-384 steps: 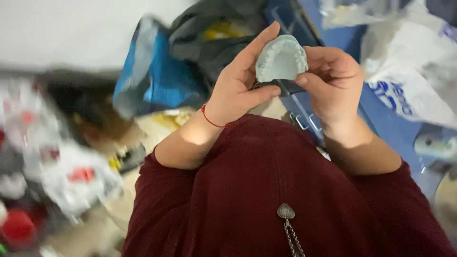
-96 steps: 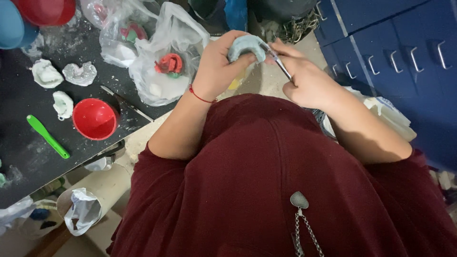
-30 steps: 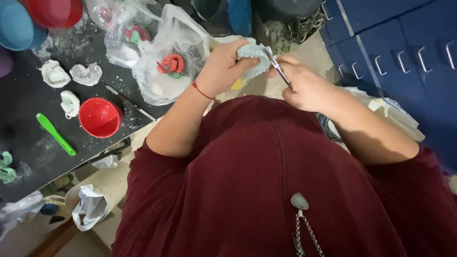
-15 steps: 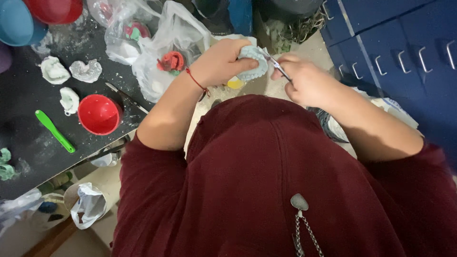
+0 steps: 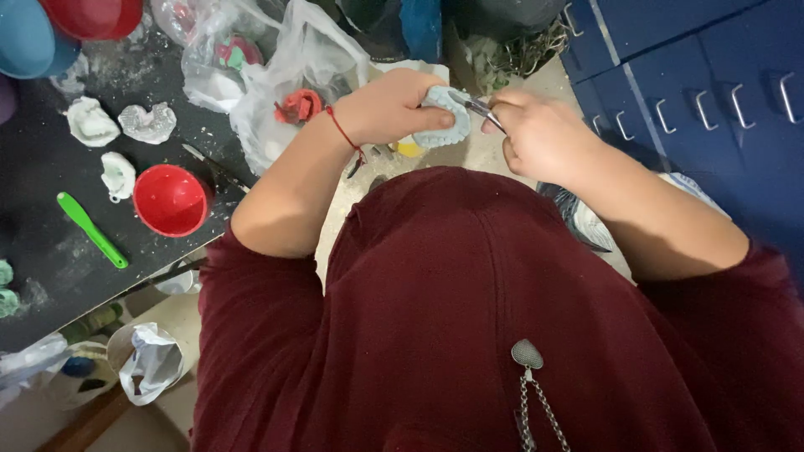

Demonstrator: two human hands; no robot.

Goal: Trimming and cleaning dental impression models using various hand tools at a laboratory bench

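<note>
My left hand [image 5: 389,107], with a red string at the wrist, is closed around a pale blue-green dental plaster cast [image 5: 448,121] held in the air in front of my dark red shirt. My right hand [image 5: 540,134] grips a thin metal carving tool [image 5: 476,106]. The tool's tip rests on the top of the cast. Both hands meet near the top middle of the head view.
A black worktop [image 5: 50,243] at the left carries a red bowl [image 5: 171,199], a green spatula [image 5: 90,229], white plaster casts [image 5: 90,122] and clear plastic bags [image 5: 276,84]. Blue drawers [image 5: 712,92] with metal handles stand at the right. A crumpled bag [image 5: 151,362] lies on the floor.
My left forearm has swung outward and the cast has turned a little in my fingers. The tool stays on the cast. The view has shifted slightly.
</note>
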